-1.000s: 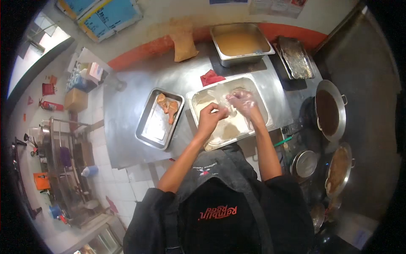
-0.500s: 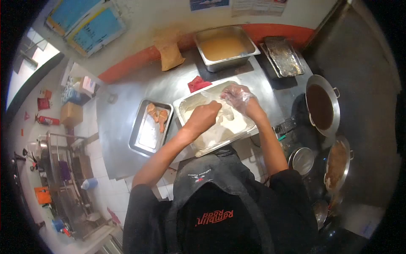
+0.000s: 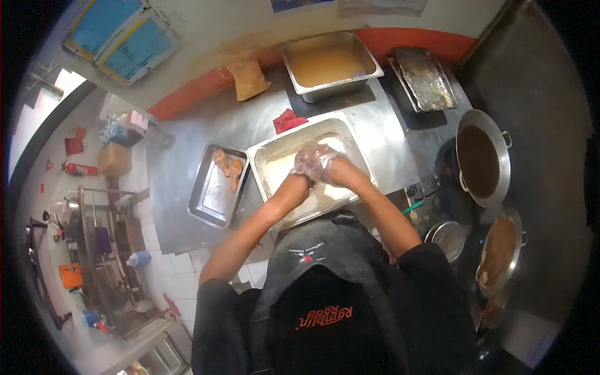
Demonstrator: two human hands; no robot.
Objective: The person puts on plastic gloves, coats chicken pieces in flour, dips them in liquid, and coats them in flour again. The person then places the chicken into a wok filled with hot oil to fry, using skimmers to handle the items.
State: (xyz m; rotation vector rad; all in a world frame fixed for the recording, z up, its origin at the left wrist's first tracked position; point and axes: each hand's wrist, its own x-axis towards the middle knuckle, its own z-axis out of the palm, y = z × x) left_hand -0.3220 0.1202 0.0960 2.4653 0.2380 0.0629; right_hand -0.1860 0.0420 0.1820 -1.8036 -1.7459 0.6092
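Observation:
A deep metal pan (image 3: 363, 139) holds pale flour-like powder (image 3: 281, 169), and both my hands are over it, close together. My right hand (image 3: 324, 164) wears a clear plastic glove. Its fingers point left and are blurred by the glove and motion. My left hand (image 3: 292, 190) looks bare and curled closed against the gloved hand; its fingertips are hidden, so what they grip does not show. Left of the pan, a shallow metal tray (image 3: 206, 209) bears a few browned pieces that look like chicken drumsticks (image 3: 235, 172).
Behind the pan are a red cloth (image 3: 289, 121), a brown paper bag (image 3: 249, 80) and a metal pan of yellowish liquid (image 3: 328, 65). Stained trays (image 3: 425, 78) lie at the back right. Two woks, one with dark liquid (image 3: 478, 159) and one with brown contents (image 3: 499, 252), are at right.
My gloved right hand has moved left and toward me. My left hand has drawn back toward me, and the two now meet over the powder. The view has shifted slightly.

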